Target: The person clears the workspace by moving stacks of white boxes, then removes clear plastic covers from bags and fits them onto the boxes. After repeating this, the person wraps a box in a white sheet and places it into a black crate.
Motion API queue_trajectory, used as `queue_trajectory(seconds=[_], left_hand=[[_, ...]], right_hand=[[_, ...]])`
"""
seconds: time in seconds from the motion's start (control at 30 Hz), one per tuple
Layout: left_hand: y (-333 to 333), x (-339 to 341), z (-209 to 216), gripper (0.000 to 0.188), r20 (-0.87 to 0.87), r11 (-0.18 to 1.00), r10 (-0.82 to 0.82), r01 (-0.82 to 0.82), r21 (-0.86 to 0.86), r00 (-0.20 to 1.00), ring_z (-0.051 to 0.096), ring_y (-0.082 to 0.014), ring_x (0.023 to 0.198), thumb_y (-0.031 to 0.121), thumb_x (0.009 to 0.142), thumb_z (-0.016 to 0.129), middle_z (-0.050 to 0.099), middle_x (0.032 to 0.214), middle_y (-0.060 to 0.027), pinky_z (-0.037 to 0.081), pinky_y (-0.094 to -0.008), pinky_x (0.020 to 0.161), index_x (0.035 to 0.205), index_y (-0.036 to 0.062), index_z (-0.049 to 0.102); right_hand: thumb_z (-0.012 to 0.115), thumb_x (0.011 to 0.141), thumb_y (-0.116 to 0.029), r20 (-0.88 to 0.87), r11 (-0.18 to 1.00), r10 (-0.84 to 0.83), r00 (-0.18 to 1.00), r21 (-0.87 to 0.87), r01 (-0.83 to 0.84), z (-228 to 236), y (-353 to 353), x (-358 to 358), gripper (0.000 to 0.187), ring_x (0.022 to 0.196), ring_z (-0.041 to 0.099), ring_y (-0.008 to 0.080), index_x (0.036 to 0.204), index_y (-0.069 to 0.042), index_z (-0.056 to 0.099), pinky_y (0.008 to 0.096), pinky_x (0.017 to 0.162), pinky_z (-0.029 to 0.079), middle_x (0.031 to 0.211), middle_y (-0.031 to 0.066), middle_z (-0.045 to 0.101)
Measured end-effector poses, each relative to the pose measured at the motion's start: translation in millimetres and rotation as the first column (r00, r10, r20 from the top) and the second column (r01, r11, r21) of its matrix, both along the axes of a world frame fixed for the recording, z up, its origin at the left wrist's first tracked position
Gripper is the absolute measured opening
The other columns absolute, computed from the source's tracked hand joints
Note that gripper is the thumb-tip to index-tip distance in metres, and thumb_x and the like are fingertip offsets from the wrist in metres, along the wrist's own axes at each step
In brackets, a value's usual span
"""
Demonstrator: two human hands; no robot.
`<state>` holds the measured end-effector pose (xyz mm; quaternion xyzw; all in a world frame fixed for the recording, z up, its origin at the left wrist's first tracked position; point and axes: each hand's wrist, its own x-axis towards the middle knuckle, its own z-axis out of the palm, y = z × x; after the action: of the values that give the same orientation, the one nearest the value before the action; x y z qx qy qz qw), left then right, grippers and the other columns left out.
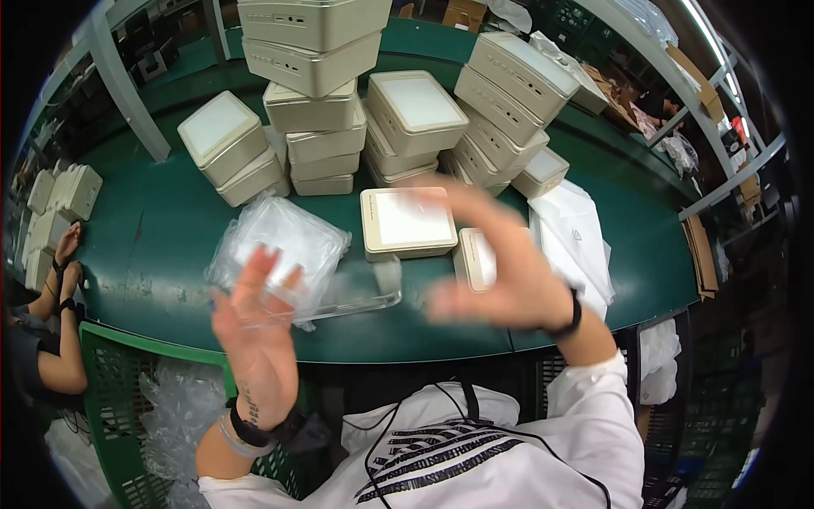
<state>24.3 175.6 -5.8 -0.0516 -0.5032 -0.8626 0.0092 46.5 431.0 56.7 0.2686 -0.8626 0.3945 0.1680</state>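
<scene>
In front of me a cream-coloured box-shaped device point(410, 222) with a white top panel lies on the green table. My left hand point(263, 356), palm up and slightly blurred, holds a thin clear plastic cover point(356, 304) that reaches toward the device's near edge. My right hand point(513, 267), smeared by motion, hovers over the device's right side, its thumb and fingers wide apart with nothing between them. A second cream device point(476, 259) is partly hidden behind that hand. Beyond the left hand lies a pile of clear plastic bags point(284, 242).
Tall stacks of cream devices point(315, 64) point(509, 93) line the far side of the green table point(153, 254). White bags point(572, 242) lie at the right. A green crate point(106, 399) with plastic film stands at lower left. Another person's hands point(69, 254) are at the far left.
</scene>
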Motion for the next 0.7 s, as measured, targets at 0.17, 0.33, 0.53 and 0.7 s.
queue_trajectory(seconds=[0.17, 0.33, 0.53, 0.7], left_hand=[[8.0, 16.5, -14.9, 0.087, 0.433, 0.858, -0.488, 0.508, 0.077, 0.758, 0.048, -0.029, 0.12, 0.051, 0.086, 0.063, 0.035, 0.144, -0.0138, 0.033, -0.0365, 0.1, 0.145, -0.0023, 0.027], [34.8, 13.8, 1.3, 0.106, -0.106, 0.518, -0.439, 0.155, -0.841, 0.892, 0.034, -0.0335, 0.134, 0.031, 0.071, 0.082, 0.028, 0.149, -0.0174, 0.027, -0.0427, 0.107, 0.148, -0.0009, 0.017], [75.0, -60.0, 2.0, 0.116, -0.358, 0.217, -0.711, -0.295, -0.93, 0.606, 0.026, -0.0381, 0.139, 0.024, 0.053, 0.09, 0.026, 0.15, -0.0218, 0.023, -0.0476, 0.11, 0.146, 0.0008, 0.023], [87.3, -108.0, -18.2, 0.113, -0.301, 0.226, -0.791, -0.202, -0.953, 0.534, 0.034, -0.0385, 0.133, 0.026, 0.052, 0.09, 0.034, 0.144, -0.0219, 0.027, -0.0453, 0.108, 0.143, -0.0003, 0.028]], right_hand=[[0.07, 0.086, -0.01, 0.169, 0.989, -0.105, 0.98, -0.09, 0.121, -66.8, 6.1, 80.5, 0.04, 0.095, 0.067, 0.0213, 0.121, 0.002, 0.055, 0.0308, 0.085, 0.052, 0.106, 0.0143, 0.068], [0.06, 0.094, -0.01, 0.666, 0.644, -0.017, 0.746, -0.564, 0.517, -76.9, 49.9, 57.7, 0.026, 0.083, 0.067, 0.0158, 0.117, 0.003, 0.058, 0.0254, 0.074, 0.054, 0.094, 0.0104, 0.069], [0.057, 0.096, -0.012, 0.743, 0.677, -0.013, 0.669, -0.486, 0.553, -77.8, 81.6, 11.7, 0.026, 0.082, 0.066, 0.0133, 0.117, 0.004, 0.057, 0.0244, 0.071, 0.054, 0.09, 0.0087, 0.068], [0.058, 0.096, -0.015, 0.792, 0.678, 0.018, 0.61, -0.458, 0.574, -90.3, 94.8, -27.3, 0.033, 0.08, 0.066, 0.0126, 0.121, 0.005, 0.055, 0.0247, 0.071, 0.054, 0.091, 0.0074, 0.068]])
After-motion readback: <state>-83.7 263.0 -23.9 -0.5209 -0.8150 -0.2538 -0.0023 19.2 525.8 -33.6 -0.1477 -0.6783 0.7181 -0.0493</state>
